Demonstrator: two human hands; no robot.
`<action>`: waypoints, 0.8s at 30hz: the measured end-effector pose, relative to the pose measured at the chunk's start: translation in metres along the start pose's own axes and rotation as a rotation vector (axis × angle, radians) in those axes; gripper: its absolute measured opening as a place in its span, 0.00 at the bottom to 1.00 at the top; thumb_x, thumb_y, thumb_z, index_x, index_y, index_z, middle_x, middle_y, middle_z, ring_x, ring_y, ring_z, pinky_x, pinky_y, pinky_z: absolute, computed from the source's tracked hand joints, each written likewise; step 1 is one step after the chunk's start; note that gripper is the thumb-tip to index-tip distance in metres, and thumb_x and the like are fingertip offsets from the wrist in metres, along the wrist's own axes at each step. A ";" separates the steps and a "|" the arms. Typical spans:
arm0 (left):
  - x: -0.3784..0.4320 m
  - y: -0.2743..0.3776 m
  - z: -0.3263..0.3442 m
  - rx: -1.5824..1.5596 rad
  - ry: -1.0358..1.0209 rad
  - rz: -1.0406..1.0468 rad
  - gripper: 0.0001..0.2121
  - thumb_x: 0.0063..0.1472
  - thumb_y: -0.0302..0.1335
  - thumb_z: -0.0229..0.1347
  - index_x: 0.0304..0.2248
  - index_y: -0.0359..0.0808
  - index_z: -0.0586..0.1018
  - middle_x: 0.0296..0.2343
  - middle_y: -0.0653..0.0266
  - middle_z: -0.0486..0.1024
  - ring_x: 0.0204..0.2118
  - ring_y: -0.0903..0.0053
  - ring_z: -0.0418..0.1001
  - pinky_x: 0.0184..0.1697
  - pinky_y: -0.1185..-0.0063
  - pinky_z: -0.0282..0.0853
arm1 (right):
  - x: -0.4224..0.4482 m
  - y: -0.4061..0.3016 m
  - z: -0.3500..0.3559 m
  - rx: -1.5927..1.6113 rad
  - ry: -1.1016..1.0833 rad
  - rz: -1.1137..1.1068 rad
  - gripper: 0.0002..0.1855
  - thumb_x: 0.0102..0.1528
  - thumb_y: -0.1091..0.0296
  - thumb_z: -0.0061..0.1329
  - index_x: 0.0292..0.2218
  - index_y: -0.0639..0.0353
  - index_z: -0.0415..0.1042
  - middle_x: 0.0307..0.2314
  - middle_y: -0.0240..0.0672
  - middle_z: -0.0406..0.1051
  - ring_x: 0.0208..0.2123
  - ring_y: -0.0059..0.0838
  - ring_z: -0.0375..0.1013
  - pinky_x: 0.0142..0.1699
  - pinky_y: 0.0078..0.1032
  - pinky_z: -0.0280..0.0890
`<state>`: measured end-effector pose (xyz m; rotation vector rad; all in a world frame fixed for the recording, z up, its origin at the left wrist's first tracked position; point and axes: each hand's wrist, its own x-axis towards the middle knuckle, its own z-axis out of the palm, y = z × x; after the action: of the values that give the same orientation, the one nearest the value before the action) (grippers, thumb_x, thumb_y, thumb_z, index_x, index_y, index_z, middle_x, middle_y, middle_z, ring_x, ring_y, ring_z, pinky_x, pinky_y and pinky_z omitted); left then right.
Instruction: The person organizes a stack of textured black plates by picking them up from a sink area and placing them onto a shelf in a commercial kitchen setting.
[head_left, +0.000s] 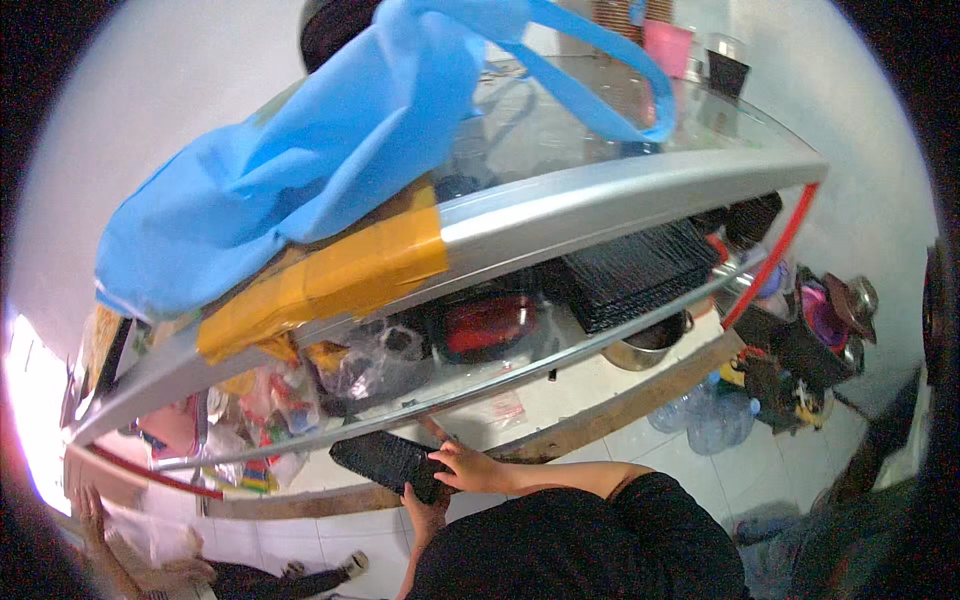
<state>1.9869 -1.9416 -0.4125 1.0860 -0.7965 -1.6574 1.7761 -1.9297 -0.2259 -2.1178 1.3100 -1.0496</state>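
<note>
Low in the view, my left hand (425, 516) grips the near end of a black tray-like piece (386, 459) with a ridged, textured surface. My right hand (469, 469) reaches in from the right, its fingers bent over the same end of the piece. The piece is tilted and lies just in front of the lower glass shelf's metal rail (480, 396). On that shelf, to the right, lies a stack of black textured trays (641, 270). Beside the stack is a dark container with red inside (487, 324). My fingertips are partly hidden or blurred.
A blue cloth bag (300, 172) lies on the glass counter top, above orange tape (337, 277). A metal pot (641, 349) stands below the shelf. Plastic bottles (720, 424) are on the tiled floor at right. Another person's hand (91, 514) shows at lower left.
</note>
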 end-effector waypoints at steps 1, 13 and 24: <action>-0.005 0.024 0.041 -0.234 -0.034 -0.145 0.24 0.55 0.46 0.45 0.46 0.45 0.54 0.41 0.60 0.59 0.39 0.64 0.66 0.35 0.68 0.67 | -0.009 0.009 -0.005 0.031 0.056 0.029 0.22 0.47 0.64 0.50 0.43 0.63 0.62 0.34 0.47 0.61 0.34 0.42 0.65 0.39 0.32 0.63; -0.039 0.097 0.109 -0.237 -0.103 -0.411 0.26 0.51 0.54 0.44 0.41 0.44 0.65 0.35 0.64 0.66 0.36 0.68 0.65 0.29 0.72 0.62 | -0.020 -0.014 -0.007 0.214 0.274 0.288 0.16 0.51 0.62 0.46 0.40 0.60 0.66 0.27 0.40 0.71 0.28 0.34 0.71 0.33 0.27 0.64; -0.053 0.106 0.095 -0.133 -0.188 -0.683 0.19 0.53 0.45 0.44 0.35 0.38 0.69 0.27 0.61 0.69 0.31 0.66 0.68 0.30 0.70 0.64 | -0.042 -0.037 -0.032 0.222 0.446 0.300 0.09 0.47 0.67 0.51 0.31 0.60 0.69 0.26 0.35 0.69 0.26 0.27 0.69 0.31 0.23 0.63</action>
<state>1.9457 -1.9241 -0.2674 1.1930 -0.4338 -2.3740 1.7605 -1.8748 -0.1956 -1.5170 1.5639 -1.5045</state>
